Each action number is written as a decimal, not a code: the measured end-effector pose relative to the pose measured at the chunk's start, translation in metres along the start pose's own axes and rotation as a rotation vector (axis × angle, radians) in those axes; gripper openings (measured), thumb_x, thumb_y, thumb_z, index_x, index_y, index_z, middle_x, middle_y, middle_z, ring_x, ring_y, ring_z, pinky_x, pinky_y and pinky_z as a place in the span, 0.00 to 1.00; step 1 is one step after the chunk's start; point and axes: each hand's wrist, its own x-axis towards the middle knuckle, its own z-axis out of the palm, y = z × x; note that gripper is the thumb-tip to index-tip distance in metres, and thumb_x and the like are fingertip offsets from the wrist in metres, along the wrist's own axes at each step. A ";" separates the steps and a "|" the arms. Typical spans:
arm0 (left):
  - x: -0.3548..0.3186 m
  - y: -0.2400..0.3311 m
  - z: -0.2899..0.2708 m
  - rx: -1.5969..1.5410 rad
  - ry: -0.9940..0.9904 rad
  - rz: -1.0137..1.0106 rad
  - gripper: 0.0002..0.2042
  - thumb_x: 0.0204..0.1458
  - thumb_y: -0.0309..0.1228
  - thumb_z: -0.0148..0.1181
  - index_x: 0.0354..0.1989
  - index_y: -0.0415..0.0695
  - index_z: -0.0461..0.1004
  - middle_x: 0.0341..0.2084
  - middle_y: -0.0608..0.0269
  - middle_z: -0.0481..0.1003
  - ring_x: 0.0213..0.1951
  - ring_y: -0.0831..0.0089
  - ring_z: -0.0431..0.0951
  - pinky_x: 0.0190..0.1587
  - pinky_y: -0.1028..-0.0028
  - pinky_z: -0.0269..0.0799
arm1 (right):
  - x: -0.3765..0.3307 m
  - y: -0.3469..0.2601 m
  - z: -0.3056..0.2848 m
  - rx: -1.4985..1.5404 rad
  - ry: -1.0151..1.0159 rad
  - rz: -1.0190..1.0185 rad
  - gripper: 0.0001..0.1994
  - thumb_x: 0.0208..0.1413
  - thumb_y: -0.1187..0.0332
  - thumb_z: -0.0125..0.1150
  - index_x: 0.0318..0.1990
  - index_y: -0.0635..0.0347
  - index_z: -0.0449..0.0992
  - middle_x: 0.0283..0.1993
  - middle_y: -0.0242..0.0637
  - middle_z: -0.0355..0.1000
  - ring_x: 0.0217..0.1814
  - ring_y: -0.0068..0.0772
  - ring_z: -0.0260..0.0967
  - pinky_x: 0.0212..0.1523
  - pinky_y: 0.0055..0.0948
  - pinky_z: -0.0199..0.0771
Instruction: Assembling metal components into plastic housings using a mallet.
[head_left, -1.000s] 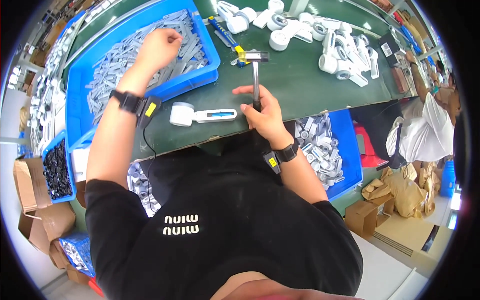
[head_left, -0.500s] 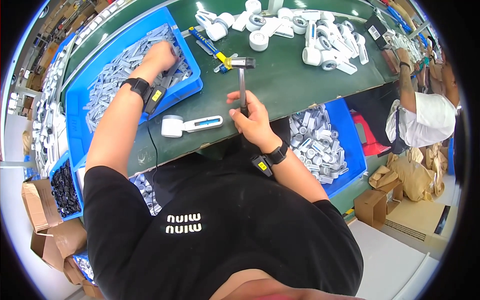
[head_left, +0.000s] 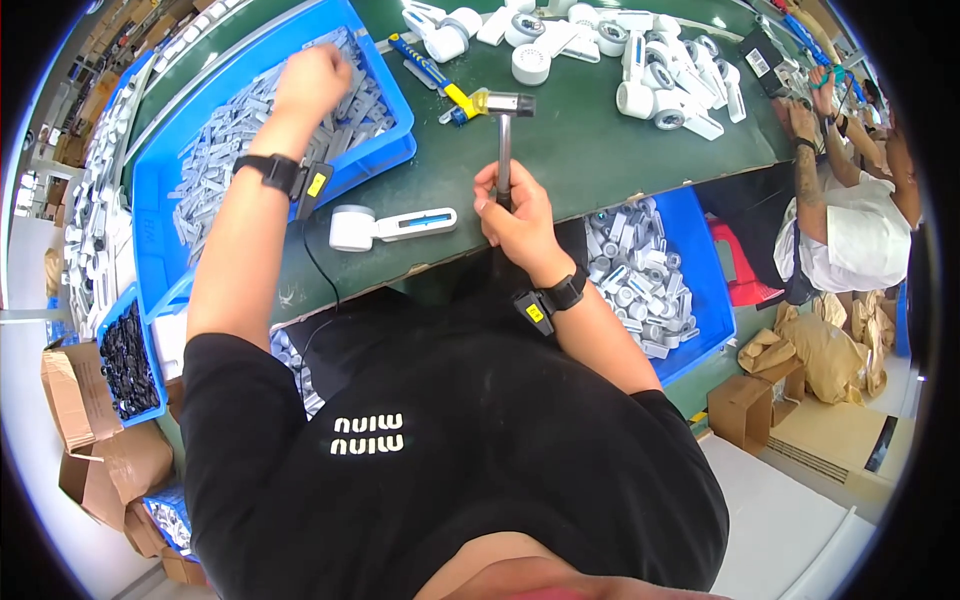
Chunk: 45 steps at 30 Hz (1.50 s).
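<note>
White plastic round-headed slotted part (head_left: 393, 228) on green worktop (head_left: 575, 150), just left of right grip (head_left: 520, 212), long axis left-to-right, slotted end nearer; right grip clamped around metal-shafted hammer (head_left: 504, 140); left grip (head_left: 312, 85), farther off, over grey plastic strips (head_left: 225, 140) in blue plastic bin (head_left: 375, 158); cannot tell if holding any.

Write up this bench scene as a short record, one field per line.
Left hand: over gray parts in a blue bin; whether it holds one is unclear
Right hand: gripping a hammer by its handle
Near edge: white piece with round head and blue strip in its slot, untouched
Farther back: blue-and-yellow tool, several white pieces
Lower right: second blue bin holding parts
Nearby: another person in a white top
</note>
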 end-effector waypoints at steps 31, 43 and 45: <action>-0.232 0.032 0.018 -0.557 0.211 0.402 0.14 0.50 0.29 0.78 0.44 0.43 0.85 0.41 0.60 0.86 0.52 0.57 0.84 0.61 0.56 0.74 | -0.005 -0.026 0.053 -0.456 0.096 0.189 0.05 0.67 0.71 0.68 0.41 0.62 0.84 0.29 0.28 0.83 0.25 0.11 0.62 0.27 0.22 0.59; -0.232 0.031 0.029 -0.642 0.264 0.425 0.08 0.51 0.27 0.78 0.39 0.42 0.87 0.37 0.61 0.86 0.50 0.58 0.84 0.57 0.60 0.78 | -0.004 -0.037 0.060 -0.581 0.092 0.224 0.07 0.66 0.69 0.70 0.43 0.64 0.86 0.27 0.27 0.81 0.26 0.12 0.65 0.28 0.23 0.62; -0.231 0.033 0.026 -0.630 0.275 0.434 0.08 0.51 0.27 0.78 0.38 0.42 0.87 0.37 0.61 0.86 0.50 0.58 0.84 0.57 0.59 0.78 | -0.004 -0.035 0.059 -0.624 0.106 0.220 0.08 0.65 0.68 0.71 0.44 0.65 0.86 0.26 0.26 0.80 0.27 0.12 0.65 0.28 0.23 0.62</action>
